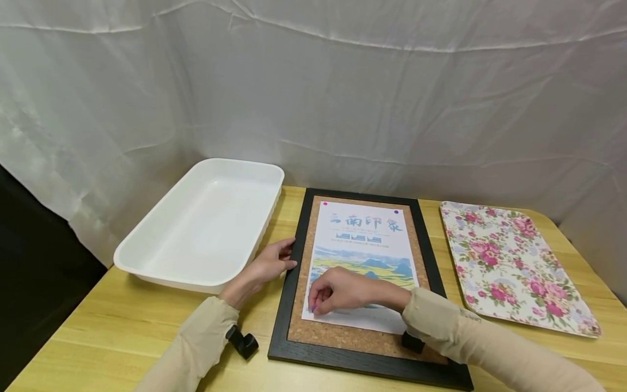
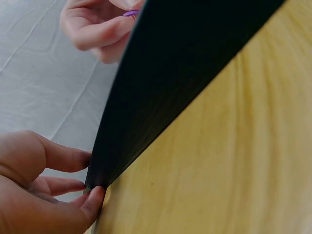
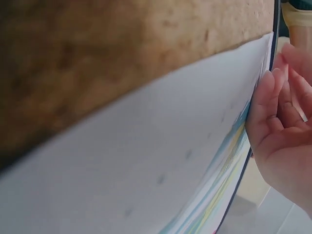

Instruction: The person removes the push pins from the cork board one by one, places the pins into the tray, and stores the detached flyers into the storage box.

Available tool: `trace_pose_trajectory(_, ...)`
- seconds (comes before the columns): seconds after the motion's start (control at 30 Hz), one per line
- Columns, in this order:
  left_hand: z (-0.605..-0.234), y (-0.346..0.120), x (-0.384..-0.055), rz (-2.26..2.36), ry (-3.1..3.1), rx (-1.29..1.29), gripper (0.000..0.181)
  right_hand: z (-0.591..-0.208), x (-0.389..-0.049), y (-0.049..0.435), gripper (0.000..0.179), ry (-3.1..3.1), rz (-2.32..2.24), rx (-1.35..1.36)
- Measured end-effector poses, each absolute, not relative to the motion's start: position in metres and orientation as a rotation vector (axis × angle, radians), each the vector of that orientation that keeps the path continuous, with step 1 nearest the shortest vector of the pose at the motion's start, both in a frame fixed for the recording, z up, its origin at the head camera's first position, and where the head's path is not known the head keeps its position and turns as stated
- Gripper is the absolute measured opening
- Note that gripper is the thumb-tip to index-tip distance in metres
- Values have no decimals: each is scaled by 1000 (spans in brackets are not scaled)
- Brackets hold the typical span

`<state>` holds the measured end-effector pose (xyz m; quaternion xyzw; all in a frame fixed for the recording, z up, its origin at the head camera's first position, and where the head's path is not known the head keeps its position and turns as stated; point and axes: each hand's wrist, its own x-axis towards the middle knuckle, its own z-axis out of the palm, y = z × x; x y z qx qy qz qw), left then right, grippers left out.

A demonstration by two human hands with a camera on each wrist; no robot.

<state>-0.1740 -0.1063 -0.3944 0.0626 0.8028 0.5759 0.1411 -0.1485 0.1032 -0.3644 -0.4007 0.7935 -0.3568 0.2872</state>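
My right hand (image 1: pixel 340 291) pinches a purple thumbtack (image 2: pixel 130 13) between thumb and fingers, over the lower left corner of a printed poster (image 1: pixel 362 234). The metal point of the tack shows in the left wrist view. Under the poster lies a cork board (image 1: pixel 338 335) with a black frame (image 1: pixel 281 321). A pink tack (image 1: pixel 325 203) and a dark purple tack (image 1: pixel 396 212) sit at the poster's top corners. My left hand (image 1: pixel 269 261) rests at the frame's left side, its fingertips and thumb touching the edge.
To the left stands a deep white tray (image 1: pixel 196 218), near my left forearm. A floral tray (image 1: pixel 514 267) lies right of the board. Everything sits on a wooden table (image 1: pixel 112 321), with a pale curtain (image 1: pixel 343 98) behind it.
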Motion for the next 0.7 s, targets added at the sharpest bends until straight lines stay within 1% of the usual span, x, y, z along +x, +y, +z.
trace_pose_trajectory(0.13, -394, -105, -174, 1662, 2323, 169, 61, -361, -151, 111, 6, 2125, -1021, -1037)
trace_pose_trajectory(0.37, -392, -104, -173, 1672, 2307, 172, 62, -353, -158, 128, 7, 2233, -1074, -901)
trace_pose_trajectory(0.7, -393, -104, -172, 1656, 2319, 171, 62, -350, -170, 159, 10, 2403, -1067, -856)
